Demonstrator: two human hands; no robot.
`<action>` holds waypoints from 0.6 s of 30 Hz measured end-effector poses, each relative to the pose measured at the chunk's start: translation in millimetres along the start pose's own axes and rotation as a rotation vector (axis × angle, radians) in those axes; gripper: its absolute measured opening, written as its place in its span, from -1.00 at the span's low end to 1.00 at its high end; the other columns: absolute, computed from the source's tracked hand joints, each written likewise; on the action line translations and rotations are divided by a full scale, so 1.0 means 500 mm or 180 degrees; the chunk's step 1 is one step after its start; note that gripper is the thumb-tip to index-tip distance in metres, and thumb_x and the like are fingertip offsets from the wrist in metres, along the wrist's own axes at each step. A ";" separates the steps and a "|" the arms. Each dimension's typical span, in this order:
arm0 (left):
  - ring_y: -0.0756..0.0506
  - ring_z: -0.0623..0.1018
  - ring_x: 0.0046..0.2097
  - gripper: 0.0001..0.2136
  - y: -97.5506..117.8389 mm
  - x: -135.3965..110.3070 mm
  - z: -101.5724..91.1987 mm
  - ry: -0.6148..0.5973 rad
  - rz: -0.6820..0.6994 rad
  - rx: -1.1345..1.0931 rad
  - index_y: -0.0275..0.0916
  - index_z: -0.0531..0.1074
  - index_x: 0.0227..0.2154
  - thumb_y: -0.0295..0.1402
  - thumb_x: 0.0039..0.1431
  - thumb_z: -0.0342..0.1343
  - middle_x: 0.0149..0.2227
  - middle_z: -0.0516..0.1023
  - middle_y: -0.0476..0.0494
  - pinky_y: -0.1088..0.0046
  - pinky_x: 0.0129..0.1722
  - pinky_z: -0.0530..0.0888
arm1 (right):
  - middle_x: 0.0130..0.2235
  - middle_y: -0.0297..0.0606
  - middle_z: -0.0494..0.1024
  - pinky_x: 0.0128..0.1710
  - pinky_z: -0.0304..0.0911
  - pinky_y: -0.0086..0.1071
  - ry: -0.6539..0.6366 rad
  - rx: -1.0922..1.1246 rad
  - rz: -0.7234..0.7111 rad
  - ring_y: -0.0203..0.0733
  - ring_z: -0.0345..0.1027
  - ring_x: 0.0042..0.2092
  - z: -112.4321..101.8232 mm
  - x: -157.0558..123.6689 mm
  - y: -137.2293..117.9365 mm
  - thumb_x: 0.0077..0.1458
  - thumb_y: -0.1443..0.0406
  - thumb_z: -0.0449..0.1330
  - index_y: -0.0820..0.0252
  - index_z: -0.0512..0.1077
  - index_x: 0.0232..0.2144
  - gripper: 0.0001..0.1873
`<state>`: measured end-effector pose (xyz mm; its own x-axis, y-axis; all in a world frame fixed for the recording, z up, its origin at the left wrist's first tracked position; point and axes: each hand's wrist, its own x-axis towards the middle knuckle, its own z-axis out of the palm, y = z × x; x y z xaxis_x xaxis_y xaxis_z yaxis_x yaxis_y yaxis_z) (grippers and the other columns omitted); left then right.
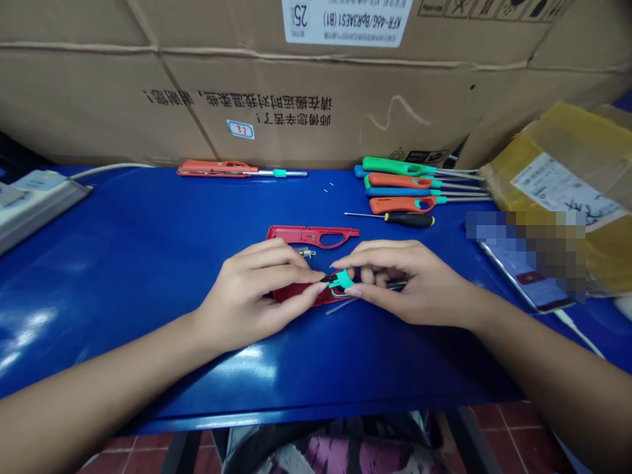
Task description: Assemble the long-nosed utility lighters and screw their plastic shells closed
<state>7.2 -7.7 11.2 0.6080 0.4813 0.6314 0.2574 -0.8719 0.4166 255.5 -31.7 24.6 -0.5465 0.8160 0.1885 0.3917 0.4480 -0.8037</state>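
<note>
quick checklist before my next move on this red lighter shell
1. red shell held down by left hand: ok
2. teal trigger pinched by right hand: ok
3. trigger seated in shell: cannot tell, fingers hide it
4. second shell half lying behind the hands: ok
5. small metal part beside it: ok
6. screwdriver lying free on table: ok

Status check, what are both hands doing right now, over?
Left hand pinching red lighter shell. Right hand on teal trigger at the shell. Spare red half and screwdriver lie behind, apart.
</note>
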 end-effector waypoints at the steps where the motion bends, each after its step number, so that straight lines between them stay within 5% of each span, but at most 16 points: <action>1: -0.02 0.59 -0.33 -0.93 0.000 0.000 0.001 0.0006 -0.0030 -0.0030 -0.25 0.60 -0.27 -0.48 0.19 0.30 -0.36 0.65 -0.08 0.42 -0.29 0.52 | -0.26 -0.25 0.57 -0.47 0.27 -0.50 0.0010 0.0035 -0.0016 -0.39 0.30 -0.41 0.000 0.000 0.002 0.20 0.30 0.28 0.23 0.56 -0.07 -0.76; 18: -0.01 0.64 -0.35 -0.90 0.008 0.002 0.011 0.0155 -0.0731 -0.0619 -0.21 0.68 -0.30 -0.50 0.13 0.34 -0.38 0.68 -0.09 0.51 -0.32 0.59 | -0.22 -0.23 0.60 -0.41 0.25 -0.47 0.0001 -0.0066 -0.0117 -0.39 0.30 -0.40 0.005 0.003 0.006 0.24 0.35 0.24 0.25 0.56 -0.09 -0.79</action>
<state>12.9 -11.2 9.7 0.5125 0.6718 0.5348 0.2325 -0.7082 0.6667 253.8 -30.0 21.1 -0.5606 0.7989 0.2177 0.3866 0.4850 -0.7844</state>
